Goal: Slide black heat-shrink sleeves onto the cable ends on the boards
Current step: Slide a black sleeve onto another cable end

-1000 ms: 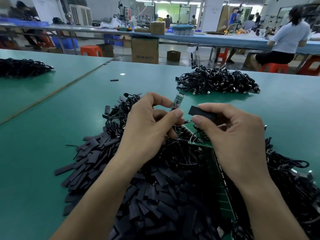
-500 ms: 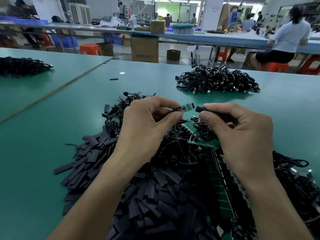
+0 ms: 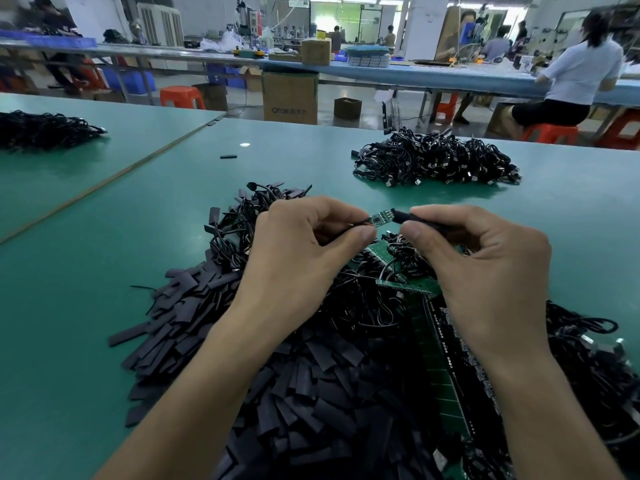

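Note:
My left hand [image 3: 298,258] pinches a small green board [image 3: 381,216] by its cable end, holding it level above the pile. My right hand [image 3: 485,268] pinches a black heat-shrink sleeve [image 3: 407,218] between thumb and forefinger. The sleeve's open mouth touches the free right end of the small board. Below the hands lies a heap of flat black sleeves [image 3: 277,375], and a long green panel of boards [image 3: 433,358] with black cables attached runs toward me.
A pile of black cables [image 3: 436,161] lies on the green table [image 3: 104,306] at the back right, another pile of cables [image 3: 41,129] at the far left. One loose sleeve [image 3: 228,156] lies mid-table. A person sits at the bench behind, right.
The small board went from pointing up to lying level, and my right hand brought the sleeve to its free end; the two hands have drawn closer together.

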`<state>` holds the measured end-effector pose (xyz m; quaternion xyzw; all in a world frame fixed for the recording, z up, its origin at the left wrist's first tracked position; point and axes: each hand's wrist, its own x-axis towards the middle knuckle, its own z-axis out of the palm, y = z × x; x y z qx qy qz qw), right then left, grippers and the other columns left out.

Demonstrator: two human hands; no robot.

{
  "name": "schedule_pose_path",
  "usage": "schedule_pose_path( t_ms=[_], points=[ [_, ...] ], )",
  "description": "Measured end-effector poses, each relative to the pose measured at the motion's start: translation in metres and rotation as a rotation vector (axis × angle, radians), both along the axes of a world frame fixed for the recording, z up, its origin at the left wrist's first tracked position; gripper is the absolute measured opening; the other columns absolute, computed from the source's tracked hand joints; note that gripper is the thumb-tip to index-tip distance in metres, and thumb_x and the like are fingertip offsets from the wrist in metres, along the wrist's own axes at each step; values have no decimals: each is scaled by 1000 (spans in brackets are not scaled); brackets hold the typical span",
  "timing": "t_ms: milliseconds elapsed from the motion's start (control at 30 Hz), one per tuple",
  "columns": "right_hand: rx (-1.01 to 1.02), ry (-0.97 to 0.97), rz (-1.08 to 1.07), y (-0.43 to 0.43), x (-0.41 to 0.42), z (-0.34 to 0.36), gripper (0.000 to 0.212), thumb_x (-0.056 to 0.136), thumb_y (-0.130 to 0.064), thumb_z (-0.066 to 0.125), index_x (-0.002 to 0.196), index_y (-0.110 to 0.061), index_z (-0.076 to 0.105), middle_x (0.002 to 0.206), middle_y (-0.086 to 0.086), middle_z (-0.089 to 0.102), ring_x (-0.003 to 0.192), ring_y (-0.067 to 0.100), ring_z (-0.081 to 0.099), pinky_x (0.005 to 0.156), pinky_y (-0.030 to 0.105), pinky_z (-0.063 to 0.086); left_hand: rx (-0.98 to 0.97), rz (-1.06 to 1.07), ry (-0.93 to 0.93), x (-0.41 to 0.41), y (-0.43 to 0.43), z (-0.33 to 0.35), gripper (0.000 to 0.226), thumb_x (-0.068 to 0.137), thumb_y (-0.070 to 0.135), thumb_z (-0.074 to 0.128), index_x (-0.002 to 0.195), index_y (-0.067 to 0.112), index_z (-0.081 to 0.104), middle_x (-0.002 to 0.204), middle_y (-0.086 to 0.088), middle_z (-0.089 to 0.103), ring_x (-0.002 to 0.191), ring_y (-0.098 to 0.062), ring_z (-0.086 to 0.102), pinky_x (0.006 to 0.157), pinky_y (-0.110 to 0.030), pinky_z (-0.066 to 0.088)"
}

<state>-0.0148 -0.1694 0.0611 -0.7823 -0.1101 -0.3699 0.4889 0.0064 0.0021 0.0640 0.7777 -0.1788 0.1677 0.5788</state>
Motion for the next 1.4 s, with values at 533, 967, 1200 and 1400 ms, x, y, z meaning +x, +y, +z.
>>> schedule_pose_path(
  t_ms=[533,967,1200,1400],
  points=[
    [-52,26,26,-3,-1,1,27,78,-28,81,92,-47,67,88,-23,70,81,5,71,74,34,61,25,25,25,0,0,1,10,83,23,80,85,30,74,73,13,74,66,0,69,61,-13,52],
    [-59,44,16,-2,-2,2,27,74,-45,72,100,-43,67,92,-24,68,84,2,70,74,34,61,29,-10,42,-1,3,2,11,81,20,82,88,26,76,73,7,74,66,-2,68,63,-14,51],
    [-78,73,120,-9,0,3,24,73,-41,73,97,-43,69,89,-18,67,87,4,66,72,30,57,-2,-100,61,1,3,1,11,82,14,80,91,20,77,75,10,74,65,3,66,62,-9,47],
    [-97,125,257,-11,3,-1,19,74,-42,77,93,-42,73,88,-19,71,81,4,67,67,16,49,38,-159,61,0,3,0,14,83,12,79,92,22,74,84,7,77,76,-8,72,70,-18,55]
  ],
)
